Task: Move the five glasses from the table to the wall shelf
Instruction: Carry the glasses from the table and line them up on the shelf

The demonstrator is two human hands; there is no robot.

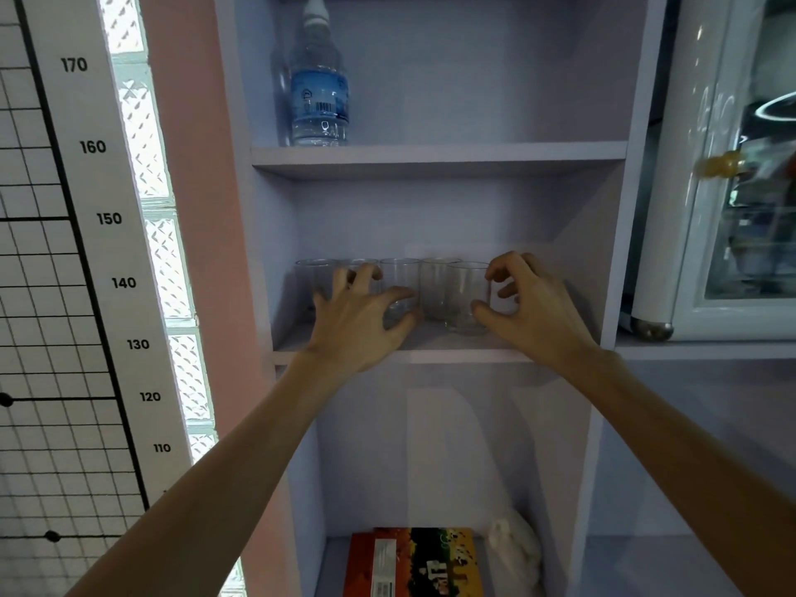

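Flanking shelved glasses [435, 290] — both hands

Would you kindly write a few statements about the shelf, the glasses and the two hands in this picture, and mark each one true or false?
1. Five clear glasses stand in a row on the middle shelf. True.
2. A water bottle stands on the shelf above the glasses. True.
3. The water bottle lies on its side. False: it stands upright, at the left of its shelf.
4. The right hand is at the rightmost glass. True.
5. The left hand is down by the colourful box. False: it is up at the glasses on the middle shelf.
6. The glasses are stacked one inside another. False: they stand side by side.
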